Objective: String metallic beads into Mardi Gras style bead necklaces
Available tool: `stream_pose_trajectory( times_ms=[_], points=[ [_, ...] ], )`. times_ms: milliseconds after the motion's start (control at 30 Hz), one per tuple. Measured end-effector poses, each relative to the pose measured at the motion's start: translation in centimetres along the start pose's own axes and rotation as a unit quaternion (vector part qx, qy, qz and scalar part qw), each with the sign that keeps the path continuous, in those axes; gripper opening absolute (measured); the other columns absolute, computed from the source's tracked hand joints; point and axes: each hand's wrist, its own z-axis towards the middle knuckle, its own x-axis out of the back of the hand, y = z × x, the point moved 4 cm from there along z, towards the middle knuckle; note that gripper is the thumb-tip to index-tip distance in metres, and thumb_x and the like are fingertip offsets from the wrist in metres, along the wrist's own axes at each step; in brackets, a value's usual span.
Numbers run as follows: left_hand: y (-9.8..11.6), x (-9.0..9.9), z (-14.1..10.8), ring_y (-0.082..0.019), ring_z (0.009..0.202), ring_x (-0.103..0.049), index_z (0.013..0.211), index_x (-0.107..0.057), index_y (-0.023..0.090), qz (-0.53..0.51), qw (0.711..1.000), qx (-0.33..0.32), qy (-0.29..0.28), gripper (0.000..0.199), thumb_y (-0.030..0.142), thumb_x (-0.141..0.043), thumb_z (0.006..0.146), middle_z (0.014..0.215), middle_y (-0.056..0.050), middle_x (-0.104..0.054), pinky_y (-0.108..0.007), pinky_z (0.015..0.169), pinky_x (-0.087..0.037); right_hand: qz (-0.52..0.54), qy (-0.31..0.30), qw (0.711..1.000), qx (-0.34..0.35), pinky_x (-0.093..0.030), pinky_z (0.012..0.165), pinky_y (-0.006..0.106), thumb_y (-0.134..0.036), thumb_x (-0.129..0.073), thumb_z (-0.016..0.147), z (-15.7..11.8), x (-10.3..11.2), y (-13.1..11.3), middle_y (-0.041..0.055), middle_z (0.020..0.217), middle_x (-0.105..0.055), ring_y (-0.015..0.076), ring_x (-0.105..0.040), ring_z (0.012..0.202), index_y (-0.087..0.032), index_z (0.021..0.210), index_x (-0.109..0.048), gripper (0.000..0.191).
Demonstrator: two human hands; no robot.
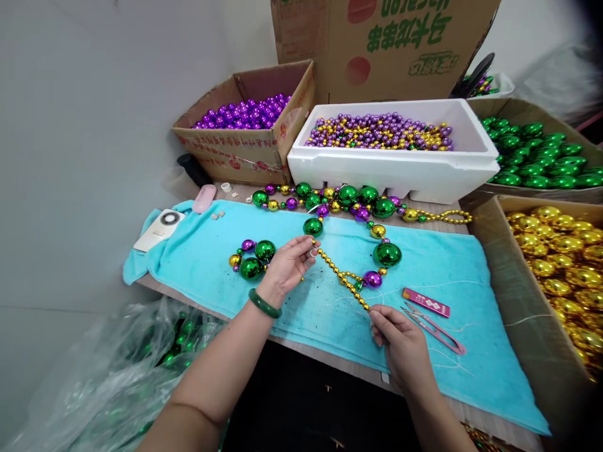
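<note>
Bead string [335,270], gold: probably light, limp, slick; best held near its ends, where left hand [288,267] and right hand [402,342] pinch it.

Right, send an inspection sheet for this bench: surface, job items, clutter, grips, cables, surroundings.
Surface: dark-speckled turquoise towel, rumpled at its left end.
Job items: gold bead strand held taut; mixed-bead string behind it.
Clutter: pink thread snips and slim magenta box at right; white device at left.
Grips: left grip and right grip both pinching the gold bead strand.
Cables: nothing seen.
Surroundings: white foam box behind, gold-bead carton right, clear plastic bag lower left.
</note>
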Motion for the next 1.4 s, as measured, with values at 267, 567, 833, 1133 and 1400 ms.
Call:
stream_pose_trajectory(
  times_ms=[267, 567, 833, 1133, 1400],
  points=[
    [-0.1, -0.5, -0.3, -0.007, 0.065, -0.060, 0.089, -0.061, 0.012, 0.056, 0.998, -0.011, -0.010, 0.024, 0.012, -0.071, 0.067, 0.078, -0.003, -0.066, -0.016, 0.056, -0.046, 0.004, 0.003, 1.000, 0.002, -0.031, 0.044, 0.022, -0.037, -0.074, 0.067, 0.0, -0.1, -0.1, -0.0024, 0.054, -0.051, 0.0088, -0.042, 0.047, -0.014, 0.080, -0.065, 0.027],
    [0.7, -2.6, -0.7, -0.009, 0.064, -0.058, 0.075, -0.064, 0.014, 0.177, 0.981, -0.056, -0.055, 0.016, 0.026, -0.071, 0.069, 0.072, -0.002, -0.064, -0.021, 0.059, -0.044, 0.061, -0.037, 0.996, -0.049, -0.035, 0.044, 0.022, -0.035, -0.076, 0.062, -0.2, -1.0, -0.9, -0.0037, 0.055, -0.054, 0.0094, -0.046, 0.046, -0.017, 0.081, -0.061, 0.030],
    [4.1, -10.1, -3.8, -0.011, 0.069, -0.057, 0.071, -0.070, 0.017, 0.356, 0.896, -0.231, -0.132, 0.003, 0.020, -0.068, 0.071, 0.073, -0.003, -0.066, -0.023, 0.065, -0.045, -0.223, -0.014, 0.966, 0.131, -0.042, 0.058, 0.029, -0.035, -0.071, 0.064, 0.1, -0.6, -6.0, 0.0064, 0.082, -0.066, 0.0165, -0.054, 0.066, -0.018, 0.084, -0.070, 0.026],
    [6.5, -15.0, -7.6, -0.012, 0.068, -0.057, 0.069, -0.069, 0.016, 0.331, 0.871, -0.312, -0.188, 0.003, 0.018, -0.069, 0.070, 0.068, -0.001, -0.065, -0.023, 0.064, -0.045, -0.143, -0.088, 0.950, 0.262, -0.041, 0.049, 0.024, -0.029, -0.064, 0.073, -2.3, -4.2, -15.3, 0.0056, 0.094, -0.068, 0.0115, -0.053, 0.062, -0.020, 0.096, -0.066, 0.025],
    [9.0, -16.2, -8.1, -0.011, 0.081, -0.060, 0.089, -0.070, 0.019, 0.224, 0.897, -0.318, -0.210, 0.016, 0.021, -0.067, 0.074, 0.083, 0.000, -0.065, -0.017, 0.059, -0.044, -0.149, -0.096, 0.945, 0.276, -0.037, 0.041, 0.020, -0.030, -0.060, 0.078, -2.7, -5.5, -16.9, -0.0004, 0.064, -0.062, 0.0066, -0.051, 0.047, -0.017, 0.081, -0.064, 0.014]
  ],
)
